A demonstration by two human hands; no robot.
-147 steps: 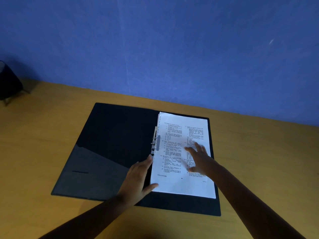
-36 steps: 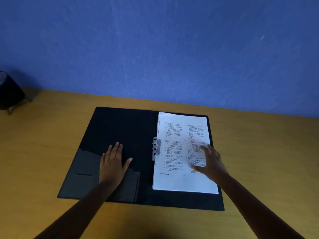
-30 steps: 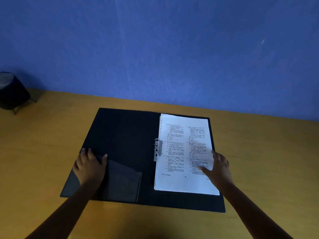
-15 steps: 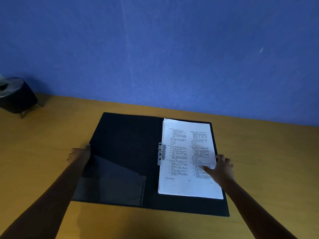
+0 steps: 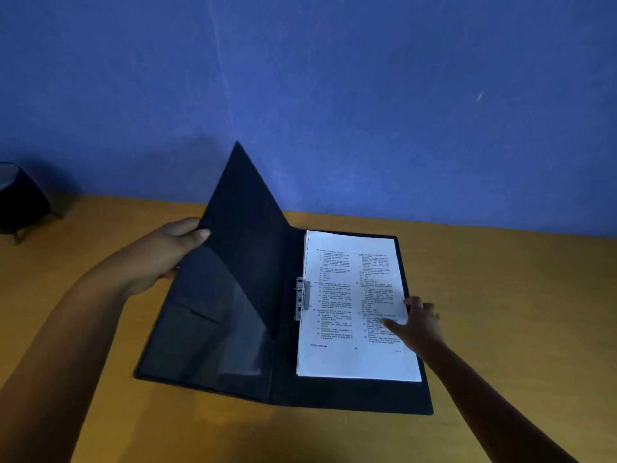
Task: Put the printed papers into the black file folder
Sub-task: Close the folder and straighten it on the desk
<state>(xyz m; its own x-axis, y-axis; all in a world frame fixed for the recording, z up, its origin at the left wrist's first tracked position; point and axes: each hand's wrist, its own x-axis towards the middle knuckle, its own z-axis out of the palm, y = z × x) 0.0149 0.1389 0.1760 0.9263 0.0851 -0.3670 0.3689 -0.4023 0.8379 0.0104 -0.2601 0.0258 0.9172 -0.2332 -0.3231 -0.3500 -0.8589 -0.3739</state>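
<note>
Two bare forearms reach in from the bottom corners of the view, each uncovered from the frame edge down to the wrist, with no sleeve showing. The left hand and the right hand are also bare: no glove, and, as far as the dim bluish light allows, no ring, watch or bracelet.
</note>
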